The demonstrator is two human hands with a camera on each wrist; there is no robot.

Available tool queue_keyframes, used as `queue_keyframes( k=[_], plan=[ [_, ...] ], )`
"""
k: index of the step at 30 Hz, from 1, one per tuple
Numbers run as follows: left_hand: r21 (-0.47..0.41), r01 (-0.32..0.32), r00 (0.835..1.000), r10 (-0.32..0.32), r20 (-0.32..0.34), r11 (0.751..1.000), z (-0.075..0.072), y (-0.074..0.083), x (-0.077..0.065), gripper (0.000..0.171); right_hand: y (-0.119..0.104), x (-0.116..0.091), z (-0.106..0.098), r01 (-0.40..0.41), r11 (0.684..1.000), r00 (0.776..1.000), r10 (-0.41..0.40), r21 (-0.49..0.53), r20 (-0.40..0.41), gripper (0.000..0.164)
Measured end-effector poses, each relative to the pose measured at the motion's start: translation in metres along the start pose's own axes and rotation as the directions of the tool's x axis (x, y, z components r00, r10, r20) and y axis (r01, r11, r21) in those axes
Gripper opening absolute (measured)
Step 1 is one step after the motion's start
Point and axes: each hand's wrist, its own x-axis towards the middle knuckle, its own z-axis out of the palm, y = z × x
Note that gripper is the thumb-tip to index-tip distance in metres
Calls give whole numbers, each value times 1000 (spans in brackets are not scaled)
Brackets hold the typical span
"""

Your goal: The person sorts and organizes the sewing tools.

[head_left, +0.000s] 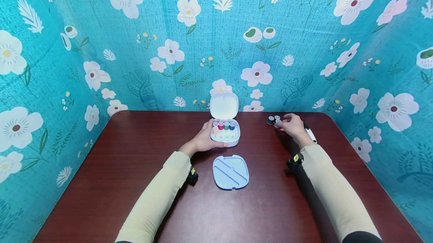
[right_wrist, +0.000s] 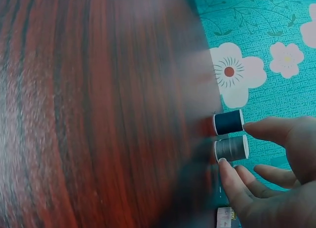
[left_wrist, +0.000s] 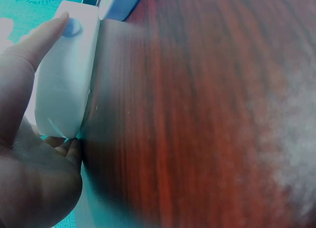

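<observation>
- A left hand (head_left: 205, 139) grips an open white box (head_left: 233, 144), thumb along its front.
- Inside, five thread spools (head_left: 221, 126) stand toward the back.
- Nearer the camera, a pale-blue panel (head_left: 230, 177) lies flat.
- At right, a right hand (head_left: 293, 125), fingers parted, touches a grey spool (right_wrist: 233, 148) beside a dark spool (right_wrist: 228, 122); whether pinched, cannot be told.

Rectangular wooden table (head_left: 264, 205): dark red-brown, streaked grain. Toward its far edge: rounded white plastic box (head_left: 232, 144) containing peach (head_left: 215, 131), pink-red (head_left: 221, 126), green (head_left: 226, 126) and dark-blue (head_left: 232, 126) cylindrical thread spools. Near the far right corner: blue-black cylindrical thread spool (right_wrist: 228, 123), grey cylindrical thread spool (right_wrist: 232, 148). Fabric backdrop (head_left: 209, 43): turquoise, white flowers.
</observation>
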Motion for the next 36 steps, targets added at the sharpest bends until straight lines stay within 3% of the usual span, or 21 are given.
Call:
queue_keyframes(
  k=[8, 18, 36],
  plan=[
    [-8, 1, 1000, -1, 0, 1000, -1, 2, -1, 122, 3, 5, 8, -48, 997, 999, 48, 66, -1, 59],
    [-13, 17, 1000, -17, -1, 1000, 2, 0, -1, 125, -2, 2, 19, -43, 997, 999, 45, 71, -25, 52],
    [-14, 17, 1000, -17, -5, 1000, 2, -1, 1, 125, -12, -1, 40, 28, 999, 999, -29, 32, 36, 34]
  ],
)
